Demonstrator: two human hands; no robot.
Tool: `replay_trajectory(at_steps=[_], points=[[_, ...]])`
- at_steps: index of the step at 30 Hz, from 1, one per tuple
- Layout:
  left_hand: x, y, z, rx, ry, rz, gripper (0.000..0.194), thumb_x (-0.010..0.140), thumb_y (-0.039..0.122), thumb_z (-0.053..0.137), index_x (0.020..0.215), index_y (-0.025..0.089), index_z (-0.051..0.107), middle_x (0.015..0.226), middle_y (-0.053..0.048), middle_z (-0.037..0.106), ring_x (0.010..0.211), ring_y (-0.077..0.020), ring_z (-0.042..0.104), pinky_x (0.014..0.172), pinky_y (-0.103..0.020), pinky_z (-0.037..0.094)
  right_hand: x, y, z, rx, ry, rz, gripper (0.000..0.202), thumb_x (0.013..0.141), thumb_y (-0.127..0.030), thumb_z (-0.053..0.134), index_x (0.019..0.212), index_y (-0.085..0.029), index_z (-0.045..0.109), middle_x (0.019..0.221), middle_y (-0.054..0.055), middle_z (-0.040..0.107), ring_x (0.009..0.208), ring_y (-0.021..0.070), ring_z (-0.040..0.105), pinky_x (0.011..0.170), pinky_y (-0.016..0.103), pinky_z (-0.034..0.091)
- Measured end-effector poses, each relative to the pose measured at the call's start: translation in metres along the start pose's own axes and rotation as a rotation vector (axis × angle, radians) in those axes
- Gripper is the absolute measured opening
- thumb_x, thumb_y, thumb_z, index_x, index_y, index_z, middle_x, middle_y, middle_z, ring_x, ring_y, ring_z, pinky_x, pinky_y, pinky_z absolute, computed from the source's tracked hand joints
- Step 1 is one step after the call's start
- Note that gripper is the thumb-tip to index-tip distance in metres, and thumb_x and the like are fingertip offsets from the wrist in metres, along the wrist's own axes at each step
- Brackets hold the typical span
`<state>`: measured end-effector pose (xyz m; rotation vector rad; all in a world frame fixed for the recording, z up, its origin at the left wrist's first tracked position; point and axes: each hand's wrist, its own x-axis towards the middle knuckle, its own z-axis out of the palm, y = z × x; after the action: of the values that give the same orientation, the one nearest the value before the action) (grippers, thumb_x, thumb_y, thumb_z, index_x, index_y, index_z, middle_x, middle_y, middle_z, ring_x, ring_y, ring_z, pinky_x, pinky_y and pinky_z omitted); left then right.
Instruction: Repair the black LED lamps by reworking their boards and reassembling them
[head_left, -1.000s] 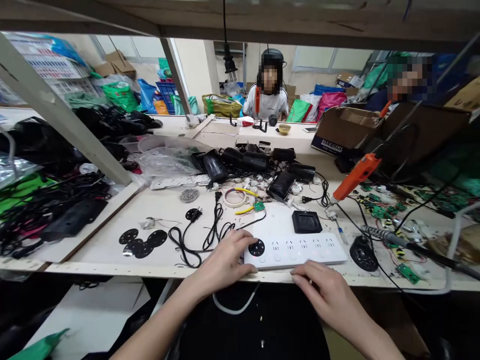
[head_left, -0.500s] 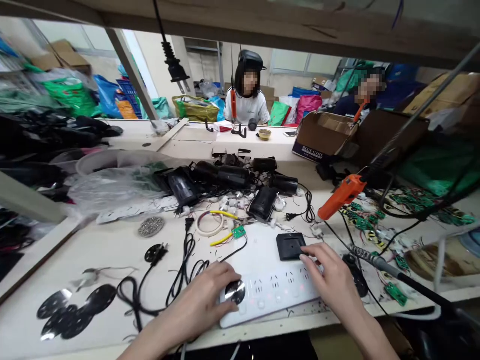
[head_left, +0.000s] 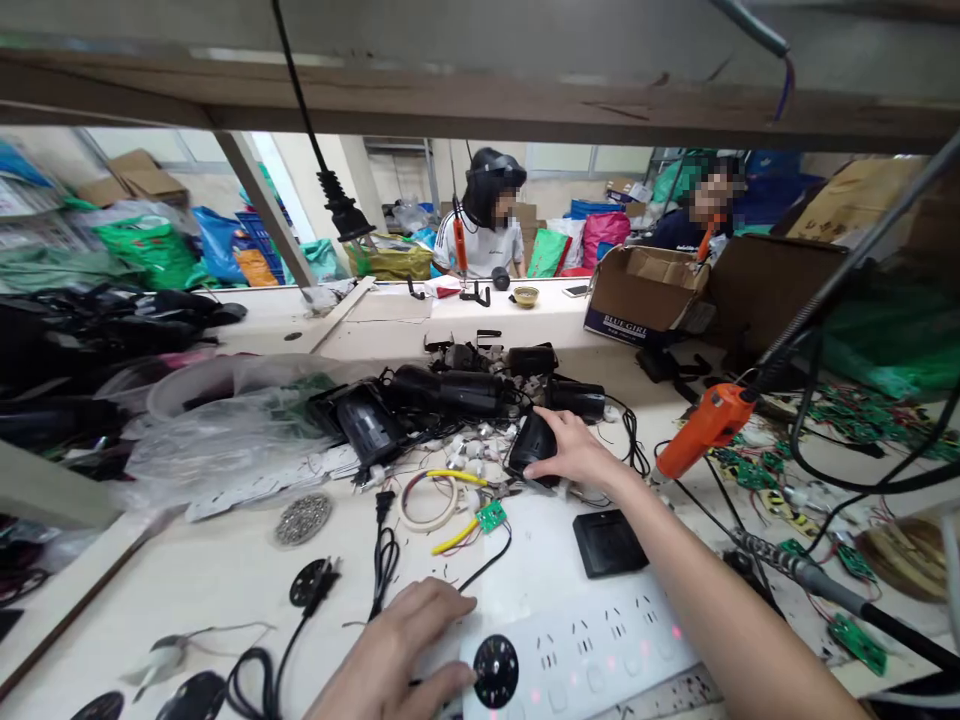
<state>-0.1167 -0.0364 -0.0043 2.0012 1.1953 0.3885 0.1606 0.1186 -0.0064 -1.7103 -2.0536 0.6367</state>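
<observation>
My right hand (head_left: 576, 452) reaches to the middle of the bench, thumb and fingers closed around a black plastic housing (head_left: 531, 446). My left hand (head_left: 409, 645) is at the left end of a white power strip (head_left: 600, 640), fingers apart and holding nothing. Its thumb is close to a round black perforated disc (head_left: 496, 671) lying on the strip. A square black plastic part (head_left: 609, 544) is behind the strip, beneath my right forearm. A small green circuit board (head_left: 492, 516) with wires sits beyond my left hand.
Several black housings (head_left: 472, 392) are heaped behind. An orange electric screwdriver (head_left: 705, 430) hangs at the right, near a soldering iron (head_left: 799, 572). A dish of screws (head_left: 303, 519) and a tape roll (head_left: 427, 502) are on the bench. Two people sit opposite.
My right hand has left the square black part and moved forward onto a housing. My left hand has loosened from the strip's end. The camera view has tilted upward.
</observation>
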Motion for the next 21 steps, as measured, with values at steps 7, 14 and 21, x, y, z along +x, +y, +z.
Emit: replay_trajectory(at_steps=[7, 14, 21], points=[[0.019, 0.003, 0.001, -0.409, 0.156, -0.150, 0.033, 0.078, 0.045, 0.068, 0.103, 0.023, 0.068, 0.103, -0.008, 0.070, 0.095, -0.0251, 0.064, 0.087, -0.036, 0.052, -0.032, -0.007, -0.010, 0.202, 0.168, -0.078, 0.088, 0.067, -0.037, 0.078, 0.143, -0.023, 0.036, 0.140, 0.011, 0.039, 0.130, 0.0262, 0.041, 0.111, 0.042, 0.033], [0.081, 0.020, -0.001, -1.275, 0.075, -0.414, 0.039, 0.083, 0.048, 0.067, 0.103, 0.015, 0.066, 0.092, -0.010, 0.071, 0.081, -0.0189, 0.068, 0.075, -0.029, 0.054, -0.071, -0.009, -0.016, 0.835, -0.159, -0.172, 0.083, 0.065, -0.040, 0.079, 0.136, -0.023, 0.039, 0.145, 0.013, 0.041, 0.135, 0.0269, 0.041, 0.112, 0.045, 0.033], [0.122, 0.043, -0.001, -1.332, 0.000, -0.290, 0.057, 0.059, 0.037, 0.088, 0.106, 0.017, 0.062, 0.097, -0.006, 0.069, 0.087, -0.0193, 0.064, 0.080, -0.029, 0.051, -0.095, -0.028, -0.020, 0.472, -0.113, -0.299, 0.093, 0.054, -0.024, 0.086, 0.137, -0.027, 0.045, 0.148, 0.010, 0.037, 0.140, 0.0302, 0.031, 0.116, 0.050, 0.027]])
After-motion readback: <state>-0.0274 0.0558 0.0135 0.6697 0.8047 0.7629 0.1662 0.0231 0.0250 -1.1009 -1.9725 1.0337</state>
